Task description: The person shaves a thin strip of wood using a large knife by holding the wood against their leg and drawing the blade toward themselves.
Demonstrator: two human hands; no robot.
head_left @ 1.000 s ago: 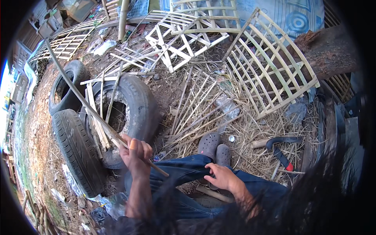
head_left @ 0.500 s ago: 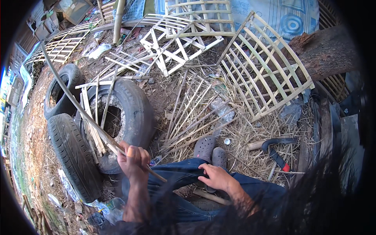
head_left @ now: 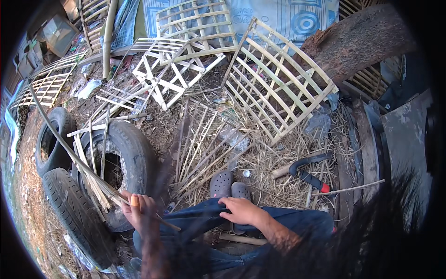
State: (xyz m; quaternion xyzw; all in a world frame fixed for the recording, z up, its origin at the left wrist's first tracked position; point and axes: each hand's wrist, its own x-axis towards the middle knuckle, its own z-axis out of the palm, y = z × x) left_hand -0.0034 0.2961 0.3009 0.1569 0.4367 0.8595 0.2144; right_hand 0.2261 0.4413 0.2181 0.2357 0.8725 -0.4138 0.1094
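My left hand, with an orange wrap on one finger, is closed round a long, thin bamboo strip. The strip slants from near my lap up past the tyres at the left, and its far end rises above them. My right hand lies on my jeans near the knee, holding nothing, its fingers loosely stretched. In front of my feet, in grey clogs, several cut bamboo strips lie fanned out over shavings.
Old tyres lie at the left. Slatted bamboo panels lean at the back, near a thick log. A curved black tool with a red end and a bamboo piece lie at the right. A wooden beam runs beyond them.
The view has swung right, so the scene sits farther left and slightly lower. My left hand still grips the bamboo strip, and my right hand still rests on my leg.
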